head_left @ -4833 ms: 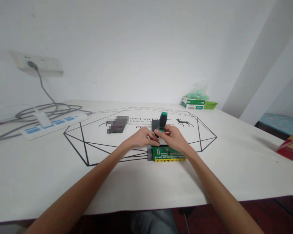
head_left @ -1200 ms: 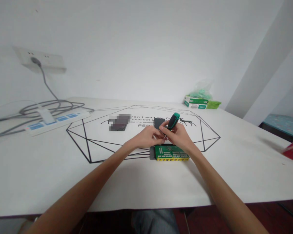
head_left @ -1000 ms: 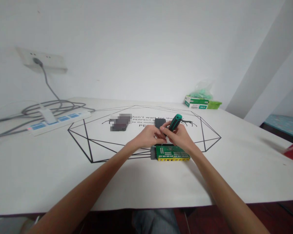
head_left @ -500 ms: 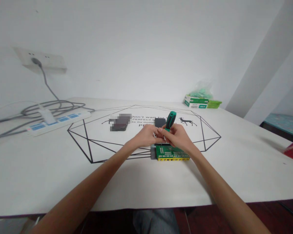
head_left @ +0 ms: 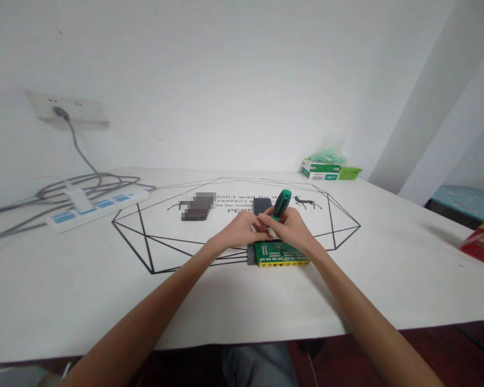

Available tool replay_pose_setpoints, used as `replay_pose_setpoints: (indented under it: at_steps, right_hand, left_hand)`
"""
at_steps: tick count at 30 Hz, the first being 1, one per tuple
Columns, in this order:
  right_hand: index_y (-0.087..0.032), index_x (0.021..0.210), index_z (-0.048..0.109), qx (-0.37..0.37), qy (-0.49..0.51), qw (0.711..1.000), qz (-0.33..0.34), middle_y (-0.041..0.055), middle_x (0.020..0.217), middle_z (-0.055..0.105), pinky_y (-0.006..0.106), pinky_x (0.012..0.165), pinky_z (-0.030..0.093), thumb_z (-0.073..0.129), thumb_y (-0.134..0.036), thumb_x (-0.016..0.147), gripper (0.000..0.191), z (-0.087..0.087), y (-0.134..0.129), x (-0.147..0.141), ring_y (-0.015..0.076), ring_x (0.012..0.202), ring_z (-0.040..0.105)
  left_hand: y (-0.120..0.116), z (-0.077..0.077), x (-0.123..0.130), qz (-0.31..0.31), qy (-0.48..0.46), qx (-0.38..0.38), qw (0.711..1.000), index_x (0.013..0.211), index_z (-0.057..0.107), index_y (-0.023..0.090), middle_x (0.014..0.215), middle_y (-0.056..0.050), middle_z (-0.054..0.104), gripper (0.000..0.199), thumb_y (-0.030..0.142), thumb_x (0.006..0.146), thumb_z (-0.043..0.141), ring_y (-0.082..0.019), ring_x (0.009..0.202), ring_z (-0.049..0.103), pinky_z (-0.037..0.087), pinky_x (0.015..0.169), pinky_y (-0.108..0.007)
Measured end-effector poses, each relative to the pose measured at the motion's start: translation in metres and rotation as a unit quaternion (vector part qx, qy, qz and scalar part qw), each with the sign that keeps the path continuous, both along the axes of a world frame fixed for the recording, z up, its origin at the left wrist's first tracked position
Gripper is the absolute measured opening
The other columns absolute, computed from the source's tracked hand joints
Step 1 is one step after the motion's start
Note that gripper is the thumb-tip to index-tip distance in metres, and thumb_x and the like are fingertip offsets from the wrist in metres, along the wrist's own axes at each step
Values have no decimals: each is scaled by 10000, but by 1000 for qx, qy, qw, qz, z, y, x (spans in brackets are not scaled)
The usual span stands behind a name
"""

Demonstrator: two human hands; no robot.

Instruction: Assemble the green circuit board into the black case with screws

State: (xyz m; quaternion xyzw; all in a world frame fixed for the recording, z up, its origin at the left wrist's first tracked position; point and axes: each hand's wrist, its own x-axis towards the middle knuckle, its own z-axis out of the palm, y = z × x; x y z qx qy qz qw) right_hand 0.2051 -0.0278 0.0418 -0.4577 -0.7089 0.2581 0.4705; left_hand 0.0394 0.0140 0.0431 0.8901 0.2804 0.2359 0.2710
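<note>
screwdriver (head_left: 282, 203) in right hand (head_left: 293, 226), circuit board (head_left: 280, 251), tabletop (head_left: 234, 306) printed "don't wait"

The person's forearms (head_left: 157, 312) are bare and slender, narrowing toward the wrists. The left hand (head_left: 242, 228) and the right hand (head_left: 294, 230) are bare too, with slim fingers (head_left: 271, 221). The person wears faded blue-grey jeans (head_left: 260, 366), softly creased.
</note>
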Motion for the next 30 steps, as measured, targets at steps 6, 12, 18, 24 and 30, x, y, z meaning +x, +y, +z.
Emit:
replay_pose_setpoints:
  at_steps: [6,12,18,24,30]
  right_hand:
    - [-143,772,649,-21,27,999,21,23,624,631,237,508,419,605,-508,822,371,1,-1,-1,125,531,550]
    - [-151,786,653,-23,29,999,-2,-10,553,569,229,441,364,625,-515,801,366,-2,1,-1,103,445,474]
    - [-160,783,649,-21,15,1000,1,-42,488,492,230,427,319,621,-500,810,342,-3,1,0,93,419,418]
    - [-164,759,659,-30,16,999,4,-50,462,477,236,456,329,667,-487,775,323,0,-1,-2,99,446,433]
    - [-179,694,632,-33,25,999,-15,-39,443,458,246,452,317,637,-504,802,342,2,-2,-2,109,456,440]
  left_hand:
    - [-2,4,-6,-56,27,-6,998,764,730,123,682,-28,675,183,286,781,648,-129,631,568,416,600,-225]
    - [1,6,-7,-109,48,-58,991,839,750,132,809,-60,731,180,245,813,612,-164,749,629,466,707,-262]
    - [8,-3,-6,-54,12,-62,997,795,770,160,810,-50,756,109,208,754,682,-178,784,661,480,751,-278]
    - [6,-4,-6,-1,-7,-51,999,781,762,144,734,-46,741,129,240,695,748,-163,688,645,470,692,-276]
    - [6,4,-11,-36,32,-48,998,819,775,150,749,-51,735,204,322,763,679,-165,694,623,439,654,-264]
